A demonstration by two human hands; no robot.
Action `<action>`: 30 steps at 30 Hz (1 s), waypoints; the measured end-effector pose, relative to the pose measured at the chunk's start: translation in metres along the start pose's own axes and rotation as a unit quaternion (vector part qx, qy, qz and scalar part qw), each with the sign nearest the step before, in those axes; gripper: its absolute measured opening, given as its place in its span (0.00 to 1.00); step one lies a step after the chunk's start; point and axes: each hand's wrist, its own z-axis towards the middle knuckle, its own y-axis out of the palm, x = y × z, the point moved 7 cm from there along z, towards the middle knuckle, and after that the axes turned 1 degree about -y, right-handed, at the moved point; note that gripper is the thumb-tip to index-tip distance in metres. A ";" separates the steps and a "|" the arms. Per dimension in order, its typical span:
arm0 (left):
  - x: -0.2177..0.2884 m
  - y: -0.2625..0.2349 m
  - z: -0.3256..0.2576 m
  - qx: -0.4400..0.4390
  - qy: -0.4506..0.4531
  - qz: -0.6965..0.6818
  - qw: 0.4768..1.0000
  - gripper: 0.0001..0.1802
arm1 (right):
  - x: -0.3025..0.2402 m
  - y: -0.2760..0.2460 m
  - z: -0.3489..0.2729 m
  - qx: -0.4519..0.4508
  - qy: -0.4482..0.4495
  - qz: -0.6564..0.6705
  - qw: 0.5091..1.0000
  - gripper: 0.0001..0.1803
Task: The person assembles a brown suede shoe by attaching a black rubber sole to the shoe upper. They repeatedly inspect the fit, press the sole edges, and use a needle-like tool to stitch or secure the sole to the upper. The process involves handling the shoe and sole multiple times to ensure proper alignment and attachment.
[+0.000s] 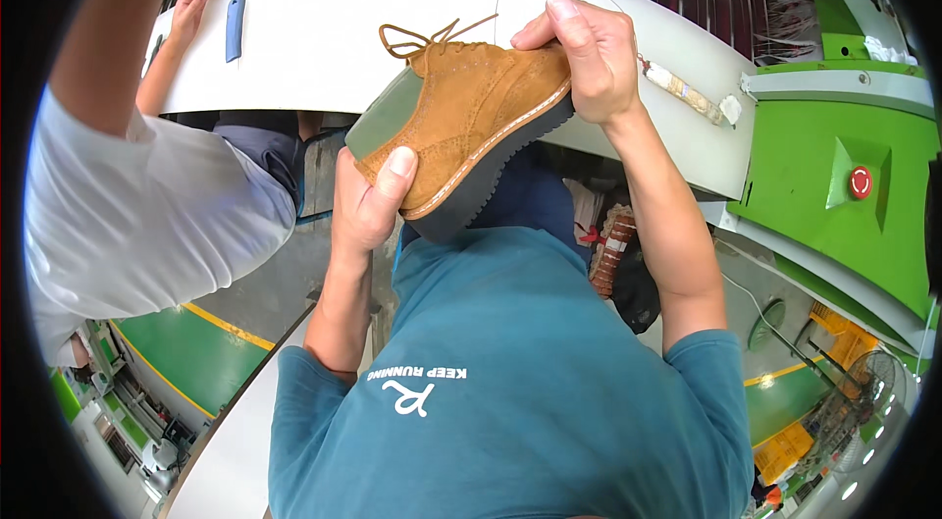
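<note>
I hold a tan suede lace-up shoe (471, 112) with a dark sole and a grey-green last inside it, raised above the white curved bench (324, 19). My left hand (365, 200) grips the heel end, thumb pressed on the suede side. My right hand (589, 58) wraps over the toe end from above. The brown laces (417, 38) stick up loose at the shoe's top. The shoe is tilted, sole facing down and toward me.
A co-worker in a white shirt (137, 215) stands at the left, one hand (191, 4) on the bench near a blue-handled tool (234, 28). A wrapped stick-like tool (682, 87) lies on the bench at the right. A green machine with a red button (861, 181) stands beyond.
</note>
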 end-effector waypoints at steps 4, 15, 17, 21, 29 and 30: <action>0.009 0.011 -0.005 -0.002 0.023 0.024 0.999 0.30 | 0.008 -0.008 -0.007 0.007 0.002 0.053 0.999 0.37; -0.053 -0.001 -0.017 0.066 -0.047 -0.126 0.989 0.34 | 0.028 -0.020 -0.030 0.140 0.051 0.189 0.971 0.37; -0.059 -0.002 -0.014 0.071 -0.058 -0.141 0.986 0.36 | 0.026 -0.018 -0.030 0.128 0.055 0.170 0.976 0.37; -0.074 -0.004 -0.015 0.040 -0.079 -0.188 0.978 0.36 | 0.024 -0.015 -0.028 0.124 0.057 0.160 0.978 0.37; -0.015 0.017 -0.024 0.060 -0.009 0.009 0.998 0.30 | 0.018 0.001 -0.061 0.230 0.250 0.289 0.895 0.45; 0.013 0.029 -0.022 0.019 0.061 0.092 0.994 0.27 | 0.009 0.010 -0.064 0.240 0.267 0.341 0.869 0.47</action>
